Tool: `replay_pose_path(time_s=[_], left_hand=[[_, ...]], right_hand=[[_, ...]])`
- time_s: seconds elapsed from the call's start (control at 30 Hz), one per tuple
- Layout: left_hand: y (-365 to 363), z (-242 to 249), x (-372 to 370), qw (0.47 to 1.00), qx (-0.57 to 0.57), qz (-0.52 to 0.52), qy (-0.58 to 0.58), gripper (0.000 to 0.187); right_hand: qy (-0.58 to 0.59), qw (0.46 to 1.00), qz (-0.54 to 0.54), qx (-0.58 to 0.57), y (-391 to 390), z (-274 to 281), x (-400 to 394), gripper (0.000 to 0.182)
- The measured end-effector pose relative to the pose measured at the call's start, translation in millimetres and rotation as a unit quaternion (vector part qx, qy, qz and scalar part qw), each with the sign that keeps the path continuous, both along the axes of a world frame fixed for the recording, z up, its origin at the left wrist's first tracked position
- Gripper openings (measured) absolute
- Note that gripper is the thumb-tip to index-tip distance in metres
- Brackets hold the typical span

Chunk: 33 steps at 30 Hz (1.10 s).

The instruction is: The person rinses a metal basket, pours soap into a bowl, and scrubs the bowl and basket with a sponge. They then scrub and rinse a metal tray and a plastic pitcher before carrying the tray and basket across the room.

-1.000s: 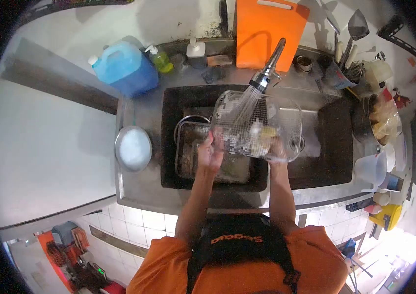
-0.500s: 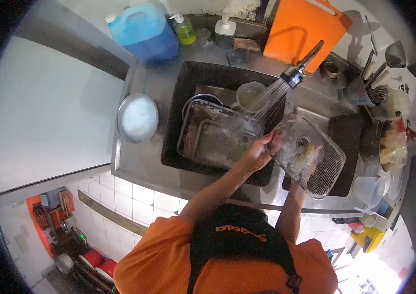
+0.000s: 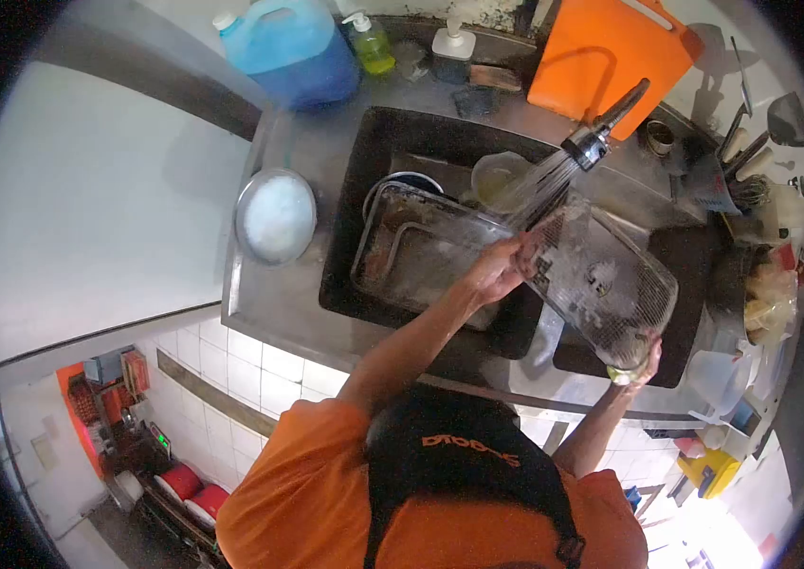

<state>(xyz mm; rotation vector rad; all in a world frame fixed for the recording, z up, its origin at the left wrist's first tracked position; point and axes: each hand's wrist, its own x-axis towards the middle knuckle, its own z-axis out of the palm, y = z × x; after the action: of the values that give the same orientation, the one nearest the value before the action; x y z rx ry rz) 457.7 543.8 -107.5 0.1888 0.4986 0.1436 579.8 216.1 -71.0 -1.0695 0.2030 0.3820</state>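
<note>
My left hand (image 3: 500, 269) grips the left edge of a rectangular wire mesh tray (image 3: 601, 275), which is tilted over the divider between two sinks. A yellow-green sponge (image 3: 622, 374) is pressed by my right hand (image 3: 647, 365) against the tray's lower right corner. Water sprays from the faucet (image 3: 587, 144) close to the tray's upper left end. In the left sink (image 3: 336, 270) lies a grimy metal baking tray (image 3: 411, 256). Behind it are a round dark pan (image 3: 404, 177) and a translucent plastic container (image 3: 499, 180).
A bowl of white suds (image 3: 276, 217) stands on the left counter. Along the back are a blue liquid jug (image 3: 298, 59), soap dispensers (image 3: 370, 45) and an orange cutting board (image 3: 601, 62). Utensils (image 3: 748, 156) and plastic tubs (image 3: 720, 375) crowd the right side.
My right hand and the sponge have moved from the middle of the mesh tray to its lower right corner. My left hand keeps its grip on the left edge.
</note>
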Motion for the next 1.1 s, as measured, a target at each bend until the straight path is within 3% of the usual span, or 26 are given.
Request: replay_pose_path(time_s=[0.07,0.1,0.13,0.17,0.2,0.23,0.3,0.33,0.43,0.47,0.53,0.57,0.63,0.77,0.87,0.97,1.0,1.07,1.1], left_hand=[[12,-6,-17,0.983,0.143,-0.108,0.032,0.028],[16,-8,-29,0.963,0.21,-0.162,0.051,0.03],[26,-74,-43,0.913,0.376,-0.13,0.085,0.043],[47,-99,-62,0.81,0.527,-0.133,0.217,0.052],[70,-113,-86,0.666,0.654,-0.129,0.336,0.06],[78,-126,-116,0.544,0.719,-0.08,0.425,0.064],[92,-131,-153,0.426,0.744,-0.093,0.506,0.068],[98,-133,-165,0.447,0.718,-0.157,0.511,0.067],[112,-158,-191,0.45,0.721,-0.198,0.488,0.062],[115,-158,-193,0.462,0.721,-0.22,0.467,0.059],[128,-142,-192,0.502,0.7,-0.293,0.414,0.056],[133,-123,-190,0.528,0.676,-0.345,0.382,0.054],[134,-82,-181,0.504,0.678,-0.363,0.392,0.054],[120,35,-154,0.475,0.673,-0.319,0.469,0.059],[116,47,-178,0.517,0.697,-0.143,0.476,0.057],[122,26,-210,0.729,0.524,-0.009,0.44,0.053],[120,0,-222,0.792,0.476,0.037,0.38,0.053],[100,-26,-232,0.838,0.416,0.107,0.337,0.067],[92,-38,-234,0.853,0.407,0.136,0.298,0.072]], right_hand=[[-0.043,0.998,-0.01,0.048,-38,-13,21,0.045],[-0.06,0.995,-0.082,0.025,-52,-14,24,0.047],[-0.154,0.981,-0.094,-0.073,-60,-10,22,0.048],[-0.105,0.985,-0.123,-0.065,-45,28,12,0.049],[-0.056,0.985,-0.153,-0.056,-30,66,2,0.052],[-0.095,0.98,-0.114,-0.134,-45,57,10,0.048],[-0.1,0.966,-0.05,-0.234,-63,42,31,0.042],[-0.069,0.964,-0.025,-0.257,-55,43,34,0.037],[-0.101,0.919,0.136,-0.355,-11,0,44,0.042],[-0.17,0.929,0.17,-0.282,-4,-28,48,0.034],[-0.252,0.72,0.296,-0.574,16,-49,60,0.026],[-0.26,0.643,0.31,-0.651,6,-89,69,0.03],[-0.266,0.467,0.323,-0.779,-18,-177,95,0.046],[-0.261,0.455,0.364,-0.769,15,-158,69,0.039],[-0.342,0.422,0.366,-0.756,-13,-228,81,0.043],[-0.355,0.348,0.396,-0.772,-26,-289,107,0.045],[-0.344,0.339,0.409,-0.774,7,-227,90,0.046],[-0.324,0.321,0.433,-0.777,109,-48,34,0.048],[-0.379,0.365,0.436,-0.731,129,-15,25,0.047]])
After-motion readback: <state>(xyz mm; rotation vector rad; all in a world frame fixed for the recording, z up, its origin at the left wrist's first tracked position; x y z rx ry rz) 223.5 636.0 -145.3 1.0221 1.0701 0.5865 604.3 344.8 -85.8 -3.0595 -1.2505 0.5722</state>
